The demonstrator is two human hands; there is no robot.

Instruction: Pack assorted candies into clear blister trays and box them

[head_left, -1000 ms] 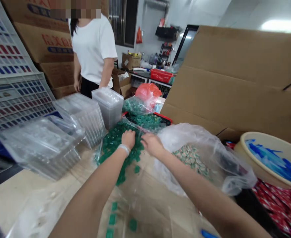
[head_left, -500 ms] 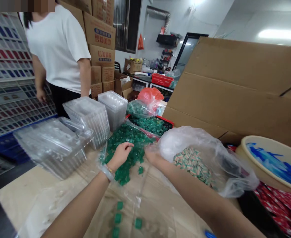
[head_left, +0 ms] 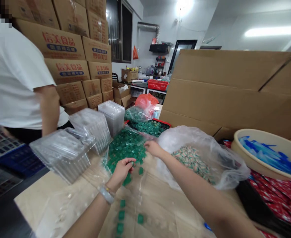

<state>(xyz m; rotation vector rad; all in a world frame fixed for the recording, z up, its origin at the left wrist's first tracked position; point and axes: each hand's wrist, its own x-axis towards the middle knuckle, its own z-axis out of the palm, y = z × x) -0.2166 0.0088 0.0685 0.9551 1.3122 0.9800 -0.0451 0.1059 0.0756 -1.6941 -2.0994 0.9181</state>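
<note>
Left grip: thumb and forefinger drawn together, pinching what appears to be 1 green piece.
Right grip: fingers curled at the right edge of the heap; cannot tell whether anything is held.
Green pile: just beyond the left grip and left of the right grip's fingertips, over the worktop.
Loose squares: short of the left grip, right of its forearm; a column of 3 plus part of a 4th, with 1 stray square farther right.
Weight, judged: light, little effort per piece.
Body, judged: fairly firm; a gentle pinch should not crush it.
Surface, judged: slick, apt to slide against its neighbours.
Hold point, judged: 2 opposite edges, thumb against forefinger.
Look: small, squarish, deep green, glossy highlights across the heap; fine markings too small to tell.
</note>
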